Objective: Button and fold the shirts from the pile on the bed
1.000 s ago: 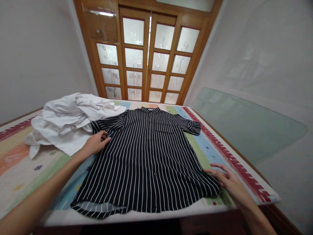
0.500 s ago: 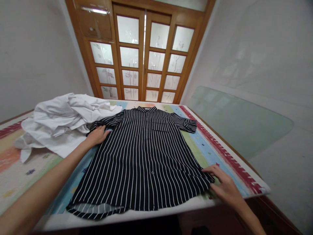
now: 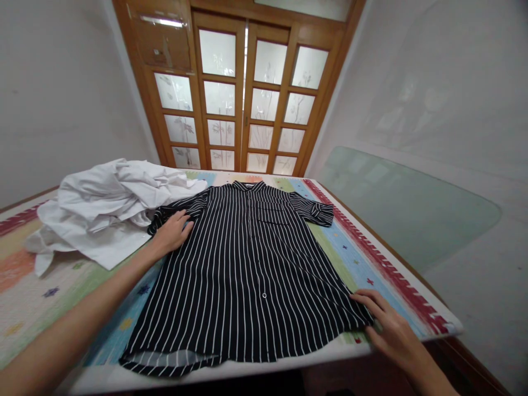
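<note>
Drawn outward, the striped shirt (image 3: 243, 275) creases diagonally, pinched by right hand (image 3: 388, 324); grip of left hand (image 3: 171, 232) unclear.

Your left hand (image 3: 172, 232) rested on the striped shirt (image 3: 241, 264) near one sleeve (image 3: 197, 204); your right hand (image 3: 386, 320) pinched a lower hem corner (image 3: 359, 314). Shirt lay front-up on the patterned tablecloth (image 3: 78, 294), rumpled white cloth (image 3: 109, 203) beside it, paned doors (image 3: 240, 110) beyond.

Pale walls (image 3: 433, 82) flank wooden doors (image 3: 239, 99) — their frosted panes (image 3: 217, 52) bright.
</note>
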{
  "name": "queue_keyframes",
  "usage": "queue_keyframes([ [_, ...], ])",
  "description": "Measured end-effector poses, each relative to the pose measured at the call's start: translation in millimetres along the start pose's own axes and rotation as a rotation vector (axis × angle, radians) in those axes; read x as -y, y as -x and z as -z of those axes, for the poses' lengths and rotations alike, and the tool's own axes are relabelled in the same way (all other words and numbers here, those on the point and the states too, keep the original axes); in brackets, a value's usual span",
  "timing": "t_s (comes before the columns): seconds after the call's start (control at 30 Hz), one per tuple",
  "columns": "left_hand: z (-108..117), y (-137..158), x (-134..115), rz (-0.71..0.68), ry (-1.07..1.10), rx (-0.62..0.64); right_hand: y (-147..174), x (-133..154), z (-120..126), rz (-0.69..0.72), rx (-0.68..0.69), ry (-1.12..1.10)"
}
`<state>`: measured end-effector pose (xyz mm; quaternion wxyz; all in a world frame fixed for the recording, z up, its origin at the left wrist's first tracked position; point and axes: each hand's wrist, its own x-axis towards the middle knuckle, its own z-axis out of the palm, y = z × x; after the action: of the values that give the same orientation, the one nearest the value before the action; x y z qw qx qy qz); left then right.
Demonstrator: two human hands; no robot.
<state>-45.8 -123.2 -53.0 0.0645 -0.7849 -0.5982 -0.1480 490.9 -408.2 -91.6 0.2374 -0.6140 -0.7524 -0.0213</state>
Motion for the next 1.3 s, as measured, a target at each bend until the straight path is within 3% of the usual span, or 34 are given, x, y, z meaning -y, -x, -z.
queue_keyframes([
  [0.13,-8.4,5.8,-8.9,-0.011,0.093,0.151,1.7,-3.6,7.1,-0.016,0.08,-0.085],
  [0.37,-10.8,-5.3,2.5,0.066,0.05,0.164,6.5,-3.3,33.9,-0.077,0.243,-0.11],
  [0.47,-7.8,-15.7,5.6,0.162,0.104,0.183,-3.0,-2.6,46.4,-0.089,0.242,-0.129],
  [0.63,-3.2,-35.9,-0.6,0.384,0.399,-0.039,-61.2,25.3,60.9,-0.05,0.215,-0.144],
  [0.73,-1.8,-46.1,-9.0,0.394,0.549,-0.152,-108.9,46.9,60.0,0.038,0.25,-0.173],
  [0.83,-1.2,-52.3,-16.7,0.291,0.512,-0.235,-155.0,56.3,48.1,0.139,0.28,-0.188],
  [0.97,-2.3,-53.4,-22.4,0.223,0.365,-0.278,-212.4,49.8,13.6,0.183,0.28,-0.103],
  [1.13,-9.2,-48.7,-24.8,0.274,0.257,-0.121,-270.7,36.2,-42.5,0.11,0.223,0.043],
  [1.3,-16.1,-43.6,-27.5,0.297,0.031,0.076,-294.1,30.1,-83.1,-0.054,0.287,0.136],
])
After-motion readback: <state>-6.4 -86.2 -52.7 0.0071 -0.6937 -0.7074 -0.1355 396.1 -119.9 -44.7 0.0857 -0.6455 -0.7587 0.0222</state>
